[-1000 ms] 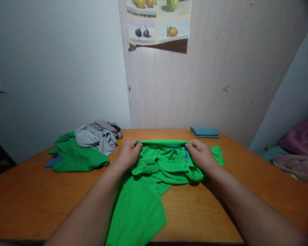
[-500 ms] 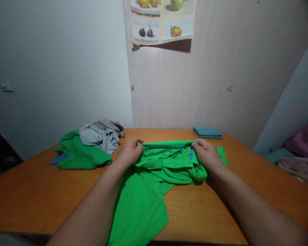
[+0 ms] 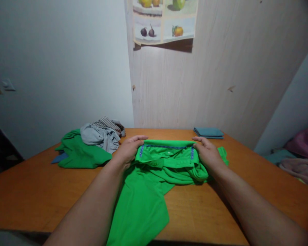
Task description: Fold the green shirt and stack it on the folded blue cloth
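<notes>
A bright green polo shirt [image 3: 141, 205] lies bunched on the table, one part spread toward the front edge. Its collar [image 3: 168, 144], with blue patterned trim inside, is stretched level between my hands. My left hand [image 3: 130, 149] pinches the collar's left end, thumb on the near side and fingers pointing past it. At the right end, my right hand [image 3: 207, 151] grips the collar in the same way. Below the collar shows a buttoned band of the shirt. Most fingertips are hidden behind the cloth.
On the left of the wooden table [image 3: 28, 194] lies a heap of clothes: a green garment [image 3: 82, 152], a grey one [image 3: 101, 136] and a striped one [image 3: 104, 123]. A folded teal cloth [image 3: 208, 133] sits at the back right. More fabrics [image 3: 301, 169] lie beyond the right edge.
My left hand has shifted slightly outward along the collar, showing trim at the left end. The fingers of both hands are more extended. The shirt stays in nearly the same place.
</notes>
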Action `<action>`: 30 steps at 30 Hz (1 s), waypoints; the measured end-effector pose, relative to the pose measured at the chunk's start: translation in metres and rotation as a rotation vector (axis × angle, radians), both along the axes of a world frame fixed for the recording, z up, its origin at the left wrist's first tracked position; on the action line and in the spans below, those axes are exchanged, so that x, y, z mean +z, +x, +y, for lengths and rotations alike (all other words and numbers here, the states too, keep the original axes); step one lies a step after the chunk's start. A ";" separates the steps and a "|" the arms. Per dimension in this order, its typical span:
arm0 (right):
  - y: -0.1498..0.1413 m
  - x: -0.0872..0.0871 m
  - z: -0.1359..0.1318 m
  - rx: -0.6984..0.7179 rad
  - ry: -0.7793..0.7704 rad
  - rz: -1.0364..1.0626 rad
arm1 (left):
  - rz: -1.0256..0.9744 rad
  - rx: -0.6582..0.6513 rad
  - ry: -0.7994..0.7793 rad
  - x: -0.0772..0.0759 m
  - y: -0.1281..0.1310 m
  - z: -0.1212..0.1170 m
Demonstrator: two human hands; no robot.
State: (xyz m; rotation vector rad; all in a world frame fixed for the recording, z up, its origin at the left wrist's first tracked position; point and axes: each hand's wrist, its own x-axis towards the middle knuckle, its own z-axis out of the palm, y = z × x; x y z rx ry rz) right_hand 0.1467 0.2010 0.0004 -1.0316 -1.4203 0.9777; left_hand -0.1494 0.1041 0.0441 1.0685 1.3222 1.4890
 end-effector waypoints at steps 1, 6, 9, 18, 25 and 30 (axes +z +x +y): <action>0.000 0.000 0.000 0.006 0.003 -0.002 | -0.043 -0.004 0.003 0.001 0.001 -0.001; -0.002 0.003 -0.004 -0.003 0.045 -0.042 | -0.148 0.008 0.015 0.002 0.004 -0.002; -0.003 0.006 -0.007 -0.032 0.078 -0.064 | -0.122 -0.010 0.009 0.002 0.006 -0.004; -0.002 0.005 -0.006 -0.033 0.101 -0.074 | 0.120 -0.017 0.013 -0.003 0.007 -0.003; -0.006 0.009 -0.012 0.025 0.053 -0.030 | 0.173 -0.042 0.071 0.001 0.012 -0.005; -0.008 0.014 -0.019 0.066 0.049 -0.031 | 0.184 -0.106 0.040 0.005 0.019 -0.008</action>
